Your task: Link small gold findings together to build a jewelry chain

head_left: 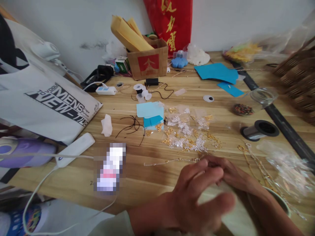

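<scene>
My left hand point(198, 193) reaches in from the bottom, blurred, with its thumb and fingers apart and nothing visible between them. It overlaps my right hand point(230, 172), whose fingers are bent together; their tips and anything in them are partly hidden. A thin chain with small beads point(169, 161) lies stretched across the wooden table, its right end reaching the fingertips of both hands. Just beyond are loose piles of silver-coloured findings point(199, 142) and gold-coloured findings point(168, 132), with small clear bags point(202, 122) of more pieces behind them.
A phone point(110, 168) with a blurred screen lies left, beside a white power strip point(75, 150). At right stand a wire spool point(259, 130), a jar of beads point(243, 108) and a bowl point(283, 201) with chains over its rim. A cardboard box point(149, 60) stands at the back.
</scene>
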Action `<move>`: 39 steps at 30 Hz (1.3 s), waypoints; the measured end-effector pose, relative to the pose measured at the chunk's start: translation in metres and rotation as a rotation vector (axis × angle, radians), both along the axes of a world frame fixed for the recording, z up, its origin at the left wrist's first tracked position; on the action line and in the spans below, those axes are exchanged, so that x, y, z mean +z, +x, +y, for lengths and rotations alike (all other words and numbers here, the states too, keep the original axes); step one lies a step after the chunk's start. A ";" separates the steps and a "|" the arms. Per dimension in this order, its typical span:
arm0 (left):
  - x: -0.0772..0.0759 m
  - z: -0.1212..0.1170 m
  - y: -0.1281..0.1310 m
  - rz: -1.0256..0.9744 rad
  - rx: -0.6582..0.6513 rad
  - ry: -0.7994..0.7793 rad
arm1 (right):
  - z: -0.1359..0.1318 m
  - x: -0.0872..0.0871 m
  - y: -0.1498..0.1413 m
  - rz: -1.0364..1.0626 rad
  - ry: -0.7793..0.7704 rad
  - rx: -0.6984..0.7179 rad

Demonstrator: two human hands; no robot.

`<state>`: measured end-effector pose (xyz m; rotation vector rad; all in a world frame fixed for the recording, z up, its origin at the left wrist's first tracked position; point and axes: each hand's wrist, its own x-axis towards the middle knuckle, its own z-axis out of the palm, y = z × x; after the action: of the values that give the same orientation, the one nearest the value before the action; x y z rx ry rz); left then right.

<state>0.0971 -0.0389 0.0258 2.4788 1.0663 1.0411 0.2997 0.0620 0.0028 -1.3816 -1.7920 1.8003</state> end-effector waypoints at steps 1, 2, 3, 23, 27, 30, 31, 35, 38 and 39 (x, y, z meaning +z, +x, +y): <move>-0.001 0.021 0.004 -0.017 -0.016 0.012 | 0.000 0.001 0.001 -0.006 0.022 0.006; -0.001 0.038 0.008 -0.026 -0.029 0.011 | 0.000 0.001 0.001 -0.014 0.041 0.010; -0.001 0.052 0.011 -0.021 -0.042 -0.009 | 0.000 0.001 0.002 -0.021 0.055 0.013; -0.037 0.066 0.032 -0.334 0.025 -0.653 | 0.003 -0.008 0.009 0.106 -0.047 0.123; -0.040 0.068 0.030 -0.304 0.078 -0.728 | 0.001 -0.004 0.010 0.130 -0.055 0.094; -0.040 0.069 0.028 -0.250 0.064 -0.747 | 0.000 0.002 0.010 0.158 -0.072 0.100; -0.041 0.069 0.028 -0.231 0.054 -0.743 | 0.001 0.004 0.009 0.164 -0.081 0.105; -0.042 0.069 0.027 -0.186 -0.010 -0.692 | 0.002 0.008 0.009 0.169 -0.099 0.124; -0.042 0.070 0.028 -0.190 -0.041 -0.648 | 0.002 0.006 0.010 0.162 -0.089 0.134; -0.042 0.071 0.028 -0.188 -0.041 -0.639 | 0.002 0.006 0.010 0.162 -0.086 0.134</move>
<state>0.1254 0.0317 -0.0163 1.8484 1.0726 0.7467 0.3098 0.0643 0.0084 -1.1314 -1.7792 2.0166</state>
